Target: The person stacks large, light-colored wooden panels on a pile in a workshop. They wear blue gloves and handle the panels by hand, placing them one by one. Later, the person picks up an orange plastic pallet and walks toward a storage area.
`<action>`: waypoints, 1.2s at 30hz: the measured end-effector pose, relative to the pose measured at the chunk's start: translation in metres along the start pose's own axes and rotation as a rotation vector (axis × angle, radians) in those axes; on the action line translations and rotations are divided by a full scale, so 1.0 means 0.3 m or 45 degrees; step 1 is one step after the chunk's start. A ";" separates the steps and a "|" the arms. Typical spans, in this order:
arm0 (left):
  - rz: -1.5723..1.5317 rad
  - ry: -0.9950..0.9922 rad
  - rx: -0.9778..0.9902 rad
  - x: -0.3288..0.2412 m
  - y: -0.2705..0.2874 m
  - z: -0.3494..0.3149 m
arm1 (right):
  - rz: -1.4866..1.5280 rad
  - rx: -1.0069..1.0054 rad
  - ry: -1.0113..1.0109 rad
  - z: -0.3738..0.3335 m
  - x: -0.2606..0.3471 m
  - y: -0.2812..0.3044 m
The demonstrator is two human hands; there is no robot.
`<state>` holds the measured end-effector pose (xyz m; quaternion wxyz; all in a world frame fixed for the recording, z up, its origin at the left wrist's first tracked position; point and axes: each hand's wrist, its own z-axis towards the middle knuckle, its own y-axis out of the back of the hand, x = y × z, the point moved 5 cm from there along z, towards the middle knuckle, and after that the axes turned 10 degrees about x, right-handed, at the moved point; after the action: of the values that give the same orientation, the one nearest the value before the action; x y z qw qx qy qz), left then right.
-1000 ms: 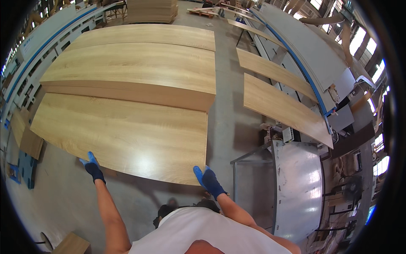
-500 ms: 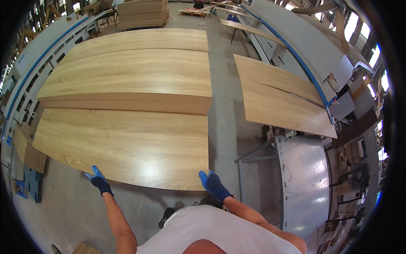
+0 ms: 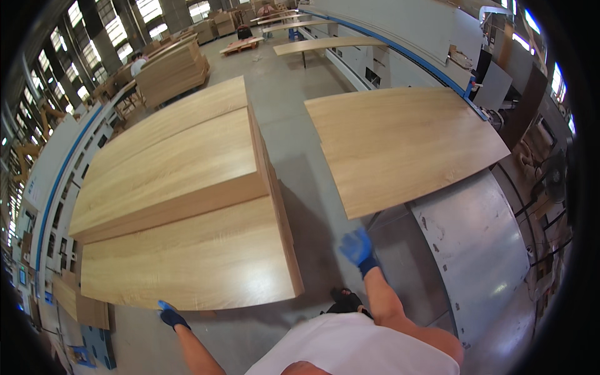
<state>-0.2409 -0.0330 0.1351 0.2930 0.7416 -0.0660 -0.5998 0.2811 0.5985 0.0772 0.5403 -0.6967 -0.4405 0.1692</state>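
My left hand (image 3: 173, 315), in a blue-coated glove, is at the near edge of a light wood-grain panel (image 3: 194, 262), its fingertips at the edge. How its fingers are bent is not clear. This panel tops the lower, nearer stack; a taller stack of like panels (image 3: 181, 162) stands right behind it. My right hand (image 3: 357, 247), gloved the same way and blurred, is in the air with fingers apart. It is just short of the near left corner of another wood-grain panel (image 3: 406, 144), which lies at the right by the machine.
A long machine with a blue rail (image 3: 400, 47) runs along the right, with more panels (image 3: 331, 44) sticking out farther off. A bare metal table (image 3: 478, 250) stands at my right. Another panel stack (image 3: 172, 72) and a person (image 3: 137, 64) are at the far left.
My right hand has left the near stack's panel and swung right toward the other panel. My left hand stays by the near edge. The view has turned to the right.
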 end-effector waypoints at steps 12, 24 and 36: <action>-0.022 0.724 1.577 0.325 -0.419 -1.146 | -0.043 0.214 0.610 -0.188 0.347 0.123; -0.706 1.019 2.830 -0.274 -0.779 -2.119 | -0.088 -0.133 0.562 -0.751 0.214 0.071; -0.586 0.573 2.410 -0.546 -0.577 -2.036 | -0.002 0.038 0.240 -0.903 -0.048 -0.252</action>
<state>0.2378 0.3995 0.2520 -0.5360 0.7607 -0.3142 -0.1880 0.4333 0.4256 0.2391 0.5899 -0.7010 -0.3855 0.1089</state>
